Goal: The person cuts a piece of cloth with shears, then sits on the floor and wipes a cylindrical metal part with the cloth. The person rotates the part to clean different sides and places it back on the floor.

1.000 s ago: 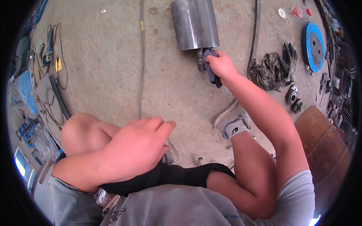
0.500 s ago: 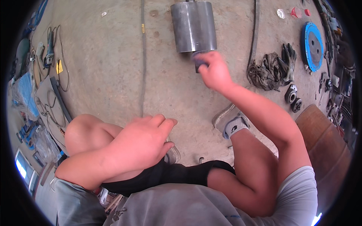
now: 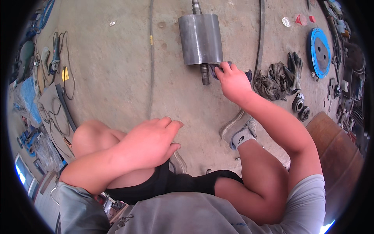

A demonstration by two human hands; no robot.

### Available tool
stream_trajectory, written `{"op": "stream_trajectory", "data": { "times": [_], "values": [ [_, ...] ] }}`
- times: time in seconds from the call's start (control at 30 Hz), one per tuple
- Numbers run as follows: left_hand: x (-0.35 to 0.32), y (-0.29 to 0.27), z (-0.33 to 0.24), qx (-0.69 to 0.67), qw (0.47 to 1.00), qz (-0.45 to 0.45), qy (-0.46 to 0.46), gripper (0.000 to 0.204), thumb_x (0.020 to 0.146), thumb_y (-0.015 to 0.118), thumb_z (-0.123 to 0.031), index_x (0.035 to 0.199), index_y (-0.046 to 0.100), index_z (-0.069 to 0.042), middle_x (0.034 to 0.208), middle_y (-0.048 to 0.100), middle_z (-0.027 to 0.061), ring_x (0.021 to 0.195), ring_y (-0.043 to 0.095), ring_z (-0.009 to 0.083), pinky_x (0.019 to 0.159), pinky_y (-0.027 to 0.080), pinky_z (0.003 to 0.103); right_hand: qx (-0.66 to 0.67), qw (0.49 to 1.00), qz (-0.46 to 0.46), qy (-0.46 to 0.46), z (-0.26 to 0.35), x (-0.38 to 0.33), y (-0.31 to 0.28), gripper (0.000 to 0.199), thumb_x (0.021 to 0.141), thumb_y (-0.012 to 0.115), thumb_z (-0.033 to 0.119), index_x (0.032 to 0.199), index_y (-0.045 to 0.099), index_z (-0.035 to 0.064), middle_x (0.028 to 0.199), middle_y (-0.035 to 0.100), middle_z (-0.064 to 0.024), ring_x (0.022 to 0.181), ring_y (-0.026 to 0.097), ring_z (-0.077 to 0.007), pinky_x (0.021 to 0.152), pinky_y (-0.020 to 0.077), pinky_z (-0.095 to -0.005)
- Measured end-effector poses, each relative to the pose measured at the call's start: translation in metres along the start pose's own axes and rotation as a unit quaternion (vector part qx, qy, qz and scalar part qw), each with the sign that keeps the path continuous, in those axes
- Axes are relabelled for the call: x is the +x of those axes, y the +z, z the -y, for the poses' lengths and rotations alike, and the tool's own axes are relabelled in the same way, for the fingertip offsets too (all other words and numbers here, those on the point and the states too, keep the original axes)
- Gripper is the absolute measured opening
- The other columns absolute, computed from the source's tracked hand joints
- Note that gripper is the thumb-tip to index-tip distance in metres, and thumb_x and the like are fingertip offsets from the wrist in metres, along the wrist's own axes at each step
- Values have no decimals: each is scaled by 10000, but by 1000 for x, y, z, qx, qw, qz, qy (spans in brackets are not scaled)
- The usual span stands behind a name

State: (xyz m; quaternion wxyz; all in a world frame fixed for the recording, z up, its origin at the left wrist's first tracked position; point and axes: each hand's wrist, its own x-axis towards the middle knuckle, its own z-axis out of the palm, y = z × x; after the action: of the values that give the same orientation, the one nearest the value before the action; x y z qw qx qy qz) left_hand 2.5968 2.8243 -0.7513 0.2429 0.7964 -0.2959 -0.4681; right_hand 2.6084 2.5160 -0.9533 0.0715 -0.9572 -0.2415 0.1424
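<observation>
On the floor ahead lies a smooth grey metal cylinder (image 3: 200,41), with a shaft stub (image 3: 205,75) sticking out of its near end and a stepped shaft (image 3: 196,7) out of its far end. My right hand (image 3: 234,84) is closed on a dark rag (image 3: 248,74), just right of the near stub and close under the cylinder's edge. Parts of the rag show on both sides of the fingers. Resting over my left knee, my left hand (image 3: 152,140) holds nothing; its thumb stands apart from the bent fingers.
Right of the cylinder lie a crumpled dark cloth (image 3: 272,82), a work glove (image 3: 294,70), a blue-rimmed disc (image 3: 320,52) and small gears (image 3: 300,103). A cable (image 3: 151,58) and a dark strip (image 3: 260,39) run along the floor. A corded power tool (image 3: 55,54) lies at left.
My right hand has moved right with the rag, uncovering the near shaft stub. The cylinder sits lower in view, showing more of its far shaft. My left hand stays over the knee.
</observation>
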Motion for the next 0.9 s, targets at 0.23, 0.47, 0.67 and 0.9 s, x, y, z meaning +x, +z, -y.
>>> {"op": "stream_trajectory", "data": {
  "times": [0.23, 0.47, 0.67, 0.9],
  "values": [
    [-4, 5, 5, 25, 1000, 11, 8, 513, 941, 742, -278, 1353, 609, -3, 1119, 675, 208, 1037, 691, 412, 895, 571, 490, 69, 990, -46, -111, 14, 26, -4, 452, 871, 668, 124, 1322, 669, 125, 1211, 606, -88, 1063, 643, -305, 873, 574, -453],
    [-1, 5, 0, 30, 999, -15, 42, 520, 971, 728, -302, 1363, 590, 11, 1108, 665, 201, 1020, 685, 414, 885, 566, 486, 124, 980, -29, 154, -55, 5, -54, 618, 865, 751, 200, 1461, 591, 165, 1460, 577, -98, 1279, 589, -377, 1035, 495, -495],
    [13, -16, -27, -79, 996, -28, 17, 644, 1041, 649, -372, 1484, 480, 64, 1333, 612, 291, 1253, 624, 436, 1049, 518, 490, 80, 982, -37, 165, -3, -21, -203, 803, 952, 744, 390, 1618, 417, 84, 1664, 428, -157, 1530, 370, -456, 1227, 275, -598],
    [28, -40, -119, -209, 805, -397, 387, 744, 1094, 522, -443, 1619, 340, 51, 1678, 324, 316, 1559, 359, 452, 1270, 298, 507, 368, 928, 13, 66, 147, -139, -361, 834, 1100, 530, 493, 1629, 267, -96, 1640, 357, -357, 1549, 352, -474, 1253, 298, -527]
  ]
}}
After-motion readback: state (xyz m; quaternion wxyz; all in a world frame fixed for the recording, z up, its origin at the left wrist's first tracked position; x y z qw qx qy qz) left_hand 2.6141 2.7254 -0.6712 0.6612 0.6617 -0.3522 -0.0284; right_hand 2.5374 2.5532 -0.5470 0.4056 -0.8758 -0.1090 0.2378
